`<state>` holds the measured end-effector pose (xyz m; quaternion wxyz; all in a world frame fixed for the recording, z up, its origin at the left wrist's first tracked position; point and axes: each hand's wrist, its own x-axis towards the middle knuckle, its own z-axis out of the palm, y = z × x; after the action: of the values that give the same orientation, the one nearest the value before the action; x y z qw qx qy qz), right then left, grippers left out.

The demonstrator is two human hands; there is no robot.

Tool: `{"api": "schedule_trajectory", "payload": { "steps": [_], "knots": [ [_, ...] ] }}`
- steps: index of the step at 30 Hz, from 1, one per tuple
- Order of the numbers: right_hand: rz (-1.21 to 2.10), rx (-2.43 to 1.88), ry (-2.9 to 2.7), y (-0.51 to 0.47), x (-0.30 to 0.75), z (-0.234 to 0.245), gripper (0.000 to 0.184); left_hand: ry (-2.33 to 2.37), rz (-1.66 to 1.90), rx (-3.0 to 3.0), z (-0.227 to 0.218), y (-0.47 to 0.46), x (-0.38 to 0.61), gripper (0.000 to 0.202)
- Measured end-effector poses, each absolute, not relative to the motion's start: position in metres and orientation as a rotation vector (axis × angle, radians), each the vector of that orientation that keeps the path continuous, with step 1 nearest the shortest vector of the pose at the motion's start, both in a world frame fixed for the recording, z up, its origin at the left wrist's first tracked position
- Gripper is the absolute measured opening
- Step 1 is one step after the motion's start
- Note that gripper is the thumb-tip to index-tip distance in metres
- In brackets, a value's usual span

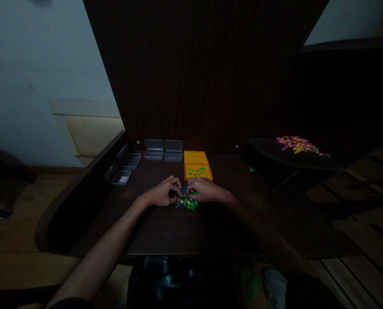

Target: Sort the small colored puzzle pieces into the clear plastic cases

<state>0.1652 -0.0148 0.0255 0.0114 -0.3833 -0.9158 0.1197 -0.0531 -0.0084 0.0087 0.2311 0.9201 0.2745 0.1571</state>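
The work material is a loose pile of small pieces point(190, 203), mostly green and blue, with a few pale yellow ones among them. The pieces are compact and block-like; their fine detail is too small to read. The pile lies on the dark tabletop point(178, 236), between and just below the two hands, directly in front of the yellow box.

The left hand point(164, 192) is partly closed, its thumb and fingers curled towards each other at the left side of the pile. The right hand point(202, 189) is bent downward at the right side, fingers partly curled. Whether either hand grips a piece cannot be told.

The yellow box point(195, 157) stands open, lid raised at the rear; green pieces point(202, 169) lie spread over its floor. Four clear boxes point(173, 145) also stand open: two side by side along the rear panel point(207, 86), two along the left side panel point(85, 189). The nearest left-hand one contains a white patch, not identifiable.
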Motion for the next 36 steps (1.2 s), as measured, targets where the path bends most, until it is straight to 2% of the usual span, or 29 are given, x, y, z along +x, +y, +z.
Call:
{"api": "schedule_trajectory", "payload": {
  "steps": [15, 27, 36],
  "knots": [
    [0.381, -1.263, -2.856, -0.017, 0.169, 0.028, 0.016, 0.75, 0.434, 2.48, 0.008, -0.006, -0.052, 0.009],
    [0.421, -1.125, -2.762, -0.018, 0.166, 0.024, 0.008, 0.847, 0.715, 2.388, 0.007, -0.003, -0.052, 0.013],
    [0.532, -1.136, -2.456, -0.006, 0.175, 0.027, 0.013, 0.928, 0.817, 2.366, 0.009, -0.003, -0.052, 0.014]
  ]
}}
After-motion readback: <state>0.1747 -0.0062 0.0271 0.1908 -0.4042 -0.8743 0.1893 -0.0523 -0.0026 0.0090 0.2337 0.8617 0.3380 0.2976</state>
